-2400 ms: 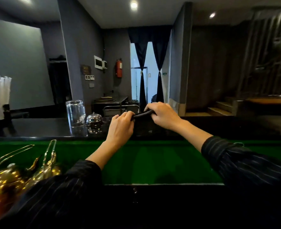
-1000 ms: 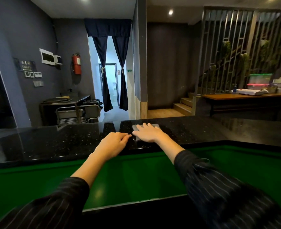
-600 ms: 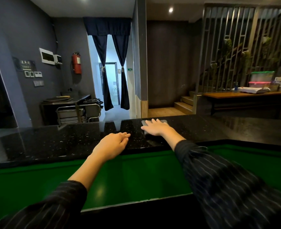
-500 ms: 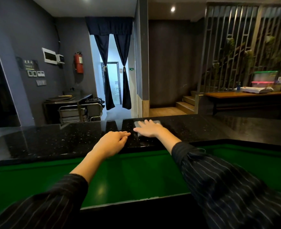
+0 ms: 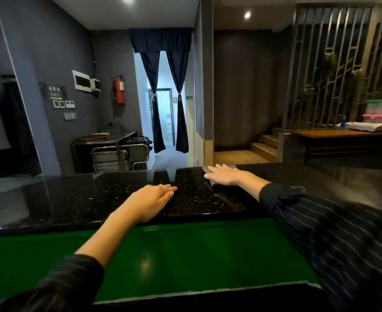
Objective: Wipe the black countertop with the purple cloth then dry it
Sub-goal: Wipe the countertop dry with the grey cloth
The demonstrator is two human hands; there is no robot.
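The black speckled countertop [image 5: 77, 199] runs across the whole view in front of me. My right hand [image 5: 224, 175] lies flat, fingers spread, pressing a folded greyish-purple cloth [image 5: 206, 169] onto the counter near its far edge; only the cloth's left end shows past my fingers. My left hand [image 5: 150, 201] rests palm down on the counter nearer to me, fingers together, holding nothing. Both sleeves are dark with thin stripes.
A green lower surface [image 5: 185, 255] lies between me and the counter. Beyond the counter stand a metal trolley [image 5: 120, 157], a curtained doorway [image 5: 165, 104], wooden steps [image 5: 264, 145] and a wooden table [image 5: 343, 134] with plastic boxes.
Earlier both hands held the rolled cloth above the counter. Now the cloth lies flat under my right hand, which has slid back and forth and now sits farther right and away from me. My left hand stays put.
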